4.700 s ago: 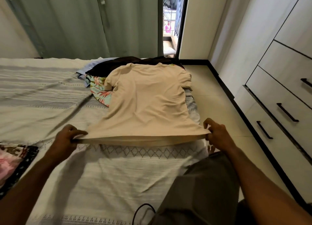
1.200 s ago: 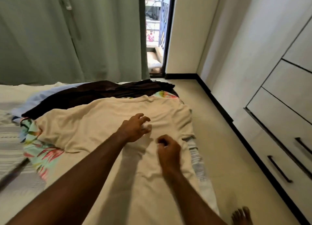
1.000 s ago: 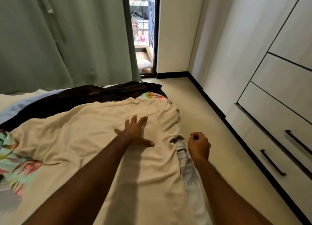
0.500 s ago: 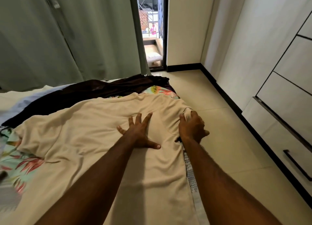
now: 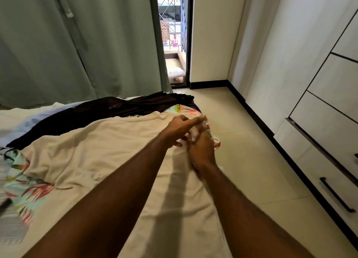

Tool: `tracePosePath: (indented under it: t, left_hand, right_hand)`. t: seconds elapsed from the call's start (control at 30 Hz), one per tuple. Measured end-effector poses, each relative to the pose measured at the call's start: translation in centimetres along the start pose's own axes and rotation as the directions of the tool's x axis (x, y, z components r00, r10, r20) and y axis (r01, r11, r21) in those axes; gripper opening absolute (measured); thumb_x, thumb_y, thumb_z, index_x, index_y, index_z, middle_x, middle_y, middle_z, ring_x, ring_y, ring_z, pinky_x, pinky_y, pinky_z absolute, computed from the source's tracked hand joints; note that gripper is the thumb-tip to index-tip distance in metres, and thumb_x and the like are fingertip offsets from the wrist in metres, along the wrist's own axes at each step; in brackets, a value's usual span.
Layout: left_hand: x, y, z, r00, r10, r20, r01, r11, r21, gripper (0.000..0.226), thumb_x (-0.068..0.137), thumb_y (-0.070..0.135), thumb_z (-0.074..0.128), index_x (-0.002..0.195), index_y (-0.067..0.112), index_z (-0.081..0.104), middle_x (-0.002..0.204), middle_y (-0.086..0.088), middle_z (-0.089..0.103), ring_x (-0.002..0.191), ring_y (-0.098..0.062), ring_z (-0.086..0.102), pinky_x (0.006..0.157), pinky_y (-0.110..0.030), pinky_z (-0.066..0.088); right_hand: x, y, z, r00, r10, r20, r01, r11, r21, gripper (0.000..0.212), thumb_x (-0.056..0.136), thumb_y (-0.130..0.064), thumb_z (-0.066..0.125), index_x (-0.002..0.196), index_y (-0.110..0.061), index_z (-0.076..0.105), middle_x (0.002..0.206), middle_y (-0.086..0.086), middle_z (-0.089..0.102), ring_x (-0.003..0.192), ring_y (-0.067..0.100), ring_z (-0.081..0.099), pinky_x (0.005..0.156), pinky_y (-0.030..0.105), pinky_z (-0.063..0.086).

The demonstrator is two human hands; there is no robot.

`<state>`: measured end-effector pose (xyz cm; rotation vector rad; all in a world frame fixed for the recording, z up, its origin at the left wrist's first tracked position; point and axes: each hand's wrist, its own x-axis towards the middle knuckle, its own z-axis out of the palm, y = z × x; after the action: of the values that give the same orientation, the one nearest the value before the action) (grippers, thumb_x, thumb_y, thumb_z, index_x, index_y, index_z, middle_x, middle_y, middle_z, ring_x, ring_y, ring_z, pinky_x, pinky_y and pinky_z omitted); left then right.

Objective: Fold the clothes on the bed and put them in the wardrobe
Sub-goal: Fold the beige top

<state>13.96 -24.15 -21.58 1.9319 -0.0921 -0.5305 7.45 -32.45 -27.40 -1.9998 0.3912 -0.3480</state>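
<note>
A beige T-shirt [image 5: 108, 153] lies spread flat on the bed [image 5: 11, 226], over a floral garment [image 5: 29, 192]. Both my hands meet at its right sleeve, by the bed's right edge. My right hand [image 5: 201, 153] grips the bunched sleeve cloth from below. My left hand [image 5: 182, 128] reaches across from the left and pinches the same pale cloth, its fingers pointing right. Both hands are motion-blurred, so the exact hold is unclear. The wardrobe [image 5: 317, 110], white with black-handled drawers, stands shut along the right wall.
A dark brown garment [image 5: 116, 108] and a light blue one [image 5: 38, 118] lie beyond the T-shirt at the bed's far end. Tiled floor [image 5: 251, 161] runs between bed and wardrobe. Green curtains [image 5: 77, 44] hang behind, beside a balcony door [image 5: 172, 44].
My left hand has lifted off the shirt's chest and moved right to the sleeve. My right hand has closed on the sleeve cloth and pulled it inward.
</note>
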Motion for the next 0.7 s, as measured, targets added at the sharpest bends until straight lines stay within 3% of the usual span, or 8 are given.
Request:
tracePosePath:
  t: [0.13, 0.23, 0.33, 0.4, 0.47, 0.57, 0.63, 0.7]
  left_hand:
    - [2.6, -0.5, -1.7, 0.989, -0.050, -0.139, 0.052, 0.999, 0.010, 0.033, 0.086, 0.024, 0.077, 0.115, 0.016, 0.061, 0.111, -0.009, 0.065, 0.104, -0.026, 0.062, 0.073, -0.040, 0.054]
    - [3.7, -1.4, -6.3, 0.932, -0.101, -0.347, 0.065, 0.991, -0.114, 0.019, 0.090, 0.024, 0.067, 0.108, 0.017, 0.065, 0.108, -0.012, 0.067, 0.091, -0.026, 0.063, 0.067, -0.035, 0.052]
    - [4.0, -3.1, -11.1, 0.894, -0.101, -0.436, 0.066, 0.993, -0.095, 0.019, 0.091, 0.013, 0.063, 0.109, 0.010, 0.068, 0.105, -0.015, 0.070, 0.089, -0.027, 0.066, 0.074, -0.038, 0.053]
    - [3.0, -4.6, -13.1, 0.890, -0.134, -0.435, 0.115, 0.991, -0.070, 0.018, 0.094, 0.007, 0.055, 0.105, 0.015, 0.067, 0.091, -0.012, 0.065, 0.081, -0.028, 0.062, 0.069, -0.040, 0.051]
    - [2.7, -6.7, -14.3, 0.883, -0.170, -0.437, 0.144, 0.985, -0.092, 0.020, 0.096, 0.007, 0.051, 0.104, 0.019, 0.066, 0.089, -0.011, 0.062, 0.080, -0.028, 0.060, 0.066, -0.042, 0.052]
    - [3.7, -10.0, -15.1, 0.867, -0.145, -0.477, 0.124, 0.989, -0.076, 0.021, 0.092, 0.029, 0.058, 0.105, 0.016, 0.069, 0.100, -0.011, 0.071, 0.092, -0.031, 0.067, 0.082, -0.050, 0.059]
    - [5.5, -12.2, -15.3, 0.848, -0.132, -0.513, 0.127, 0.991, -0.045, 0.038, 0.084, 0.038, 0.058, 0.112, 0.016, 0.072, 0.109, -0.014, 0.073, 0.103, -0.034, 0.068, 0.091, -0.051, 0.058]
    - [4.8, -12.0, -14.4, 0.828, -0.104, -0.551, 0.116, 0.993, -0.013, 0.035, 0.093, 0.035, 0.058, 0.119, 0.015, 0.070, 0.118, -0.016, 0.070, 0.110, -0.036, 0.065, 0.096, -0.045, 0.054]
  right_hand:
    - [-0.6, -1.6, 2.2, 0.963, -0.146, 0.225, 0.187, 0.967, -0.174, 0.048, 0.089, -0.003, 0.064, 0.135, -0.012, 0.053, 0.118, 0.011, 0.068, 0.101, 0.029, 0.067, 0.087, 0.041, 0.058]
    - [-1.0, -4.6, 4.4, 0.906, -0.242, 0.348, 0.316, 0.932, -0.176, 0.056, 0.082, -0.005, 0.066, 0.135, -0.015, 0.053, 0.125, 0.012, 0.063, 0.106, 0.033, 0.064, 0.092, 0.047, 0.055]
    - [-3.2, -7.3, 6.5, 0.819, -0.306, 0.485, 0.459, 0.857, -0.233, 0.055, 0.081, -0.018, 0.072, 0.133, -0.023, 0.055, 0.133, 0.006, 0.054, 0.108, 0.031, 0.061, 0.093, 0.048, 0.054]
    - [-6.1, -7.2, 6.6, 0.832, -0.345, 0.435, 0.514, 0.775, -0.368, 0.051, 0.084, -0.031, 0.071, 0.132, -0.028, 0.054, 0.131, 0.002, 0.052, 0.112, 0.029, 0.056, 0.093, 0.049, 0.049]
    - [-9.5, -5.8, 4.7, 0.894, -0.272, 0.357, 0.435, 0.725, -0.535, 0.058, 0.080, -0.043, 0.075, 0.131, -0.032, 0.049, 0.132, 0.000, 0.048, 0.118, 0.027, 0.050, 0.095, 0.050, 0.044]
    - [-12.8, -1.6, 0.8, 0.958, -0.063, 0.280, 0.243, 0.700, -0.671, 0.063, 0.079, -0.055, 0.072, 0.130, -0.034, 0.043, 0.130, -0.002, 0.047, 0.118, 0.026, 0.051, 0.094, 0.048, 0.046]
    - [-14.7, 0.4, -1.0, 0.965, -0.071, 0.254, 0.226, 0.719, -0.657, 0.057, 0.079, -0.057, 0.070, 0.126, -0.033, 0.048, 0.120, -0.003, 0.051, 0.109, 0.025, 0.056, 0.086, 0.045, 0.052]
    - [-16.8, 1.4, -2.0, 0.959, -0.105, 0.264, 0.263, 0.678, -0.686, 0.060, 0.072, -0.062, 0.071, 0.122, -0.033, 0.052, 0.119, -0.003, 0.052, 0.104, 0.026, 0.057, 0.078, 0.045, 0.054]
